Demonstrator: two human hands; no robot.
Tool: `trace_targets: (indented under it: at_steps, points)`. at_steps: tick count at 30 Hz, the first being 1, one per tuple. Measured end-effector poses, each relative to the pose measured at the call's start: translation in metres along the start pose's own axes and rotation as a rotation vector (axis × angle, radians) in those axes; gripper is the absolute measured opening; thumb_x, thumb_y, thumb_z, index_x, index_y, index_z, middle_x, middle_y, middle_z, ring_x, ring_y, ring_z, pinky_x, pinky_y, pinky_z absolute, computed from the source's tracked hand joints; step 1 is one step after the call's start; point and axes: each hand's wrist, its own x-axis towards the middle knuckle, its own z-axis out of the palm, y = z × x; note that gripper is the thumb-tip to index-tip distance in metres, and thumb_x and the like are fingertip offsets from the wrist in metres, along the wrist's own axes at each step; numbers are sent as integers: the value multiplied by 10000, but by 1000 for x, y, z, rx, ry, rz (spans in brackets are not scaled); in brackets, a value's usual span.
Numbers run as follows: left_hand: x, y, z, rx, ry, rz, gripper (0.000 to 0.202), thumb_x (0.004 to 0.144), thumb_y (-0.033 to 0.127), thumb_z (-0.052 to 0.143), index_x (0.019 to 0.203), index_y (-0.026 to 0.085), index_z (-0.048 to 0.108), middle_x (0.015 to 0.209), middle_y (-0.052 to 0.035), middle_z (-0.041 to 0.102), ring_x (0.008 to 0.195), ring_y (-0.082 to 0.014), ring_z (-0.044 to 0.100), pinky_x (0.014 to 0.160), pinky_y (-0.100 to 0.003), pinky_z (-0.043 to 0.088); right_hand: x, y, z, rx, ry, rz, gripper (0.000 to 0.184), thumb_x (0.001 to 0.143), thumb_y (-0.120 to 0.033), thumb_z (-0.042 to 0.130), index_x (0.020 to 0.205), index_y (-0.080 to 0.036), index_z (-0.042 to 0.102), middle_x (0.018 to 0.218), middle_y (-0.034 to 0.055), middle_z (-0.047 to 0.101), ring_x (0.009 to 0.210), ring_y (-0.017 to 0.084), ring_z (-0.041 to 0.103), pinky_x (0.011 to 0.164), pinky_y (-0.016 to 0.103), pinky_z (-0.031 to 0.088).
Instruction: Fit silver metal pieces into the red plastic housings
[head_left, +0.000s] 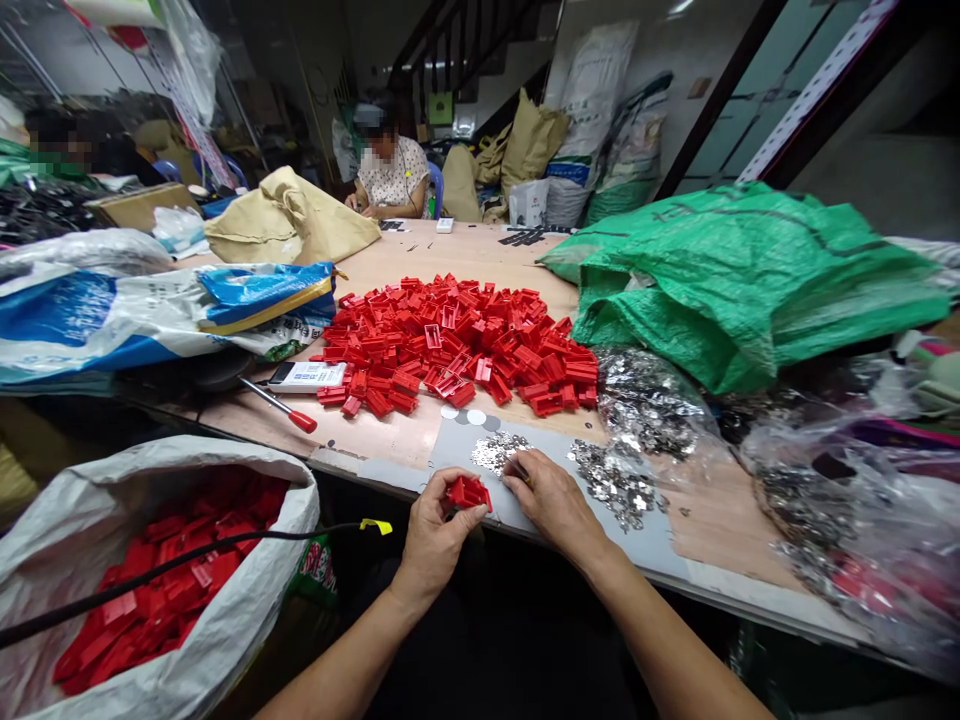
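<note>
My left hand [437, 530] is closed round a small red plastic box-like part [469, 492], its open side facing up, at the table's front edge. Just right of it, my right hand [553, 498] is pinched at the edge of a small pile of shiny flat metal pieces [495, 452]. A thin yellowish bit shows between its fingers, too small to name. A second pile of metal pieces [619, 482] lies to the right of that hand. Behind both hands rises a big heap of red plastic parts [457, 340].
A white sack [292, 480] of red parts stands open at lower left, a black cable [187, 552] crossing it. A red-handled screwdriver [300, 420] lies near the edge. Clear bags of metal pieces [652, 400] and a green sack [750, 280] lie right. Another person [397, 175] sits across the table.
</note>
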Motion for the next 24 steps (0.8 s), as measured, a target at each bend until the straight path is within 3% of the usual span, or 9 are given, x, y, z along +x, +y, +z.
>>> trace_targets:
  at_steps: [8,14,17,24]
  points:
    - [-1,1,2,-110,-11,-44,308,721,233,736,1001,191,612,926,-12,670,805,-130,606,774,-247,470,0,0,2,-20,-14,5,68,870,-162,512,835,-204,552,882,30,578,811,176,565,732,273,411]
    - [0,9,4,-367,-6,-184,399,719,229,742,1093,206,605,885,2,654,787,-109,599,755,-240,484,-10,-7,-9,267,63,-15,69,902,-221,444,874,-218,507,851,21,616,746,179,572,682,282,414]
    - [1,12,7,-436,-14,-211,467,722,241,739,1165,217,594,942,-15,653,823,-122,605,774,-260,493,-18,-16,-17,376,27,-83,73,914,-229,457,886,-222,524,829,8,621,701,163,566,654,267,413]
    - [4,16,12,-535,-43,-231,450,734,221,731,1171,216,622,978,-30,652,858,-127,609,795,-254,479,-29,-21,-18,310,54,-328,189,884,-95,435,973,-211,555,916,58,603,839,196,564,729,305,441]
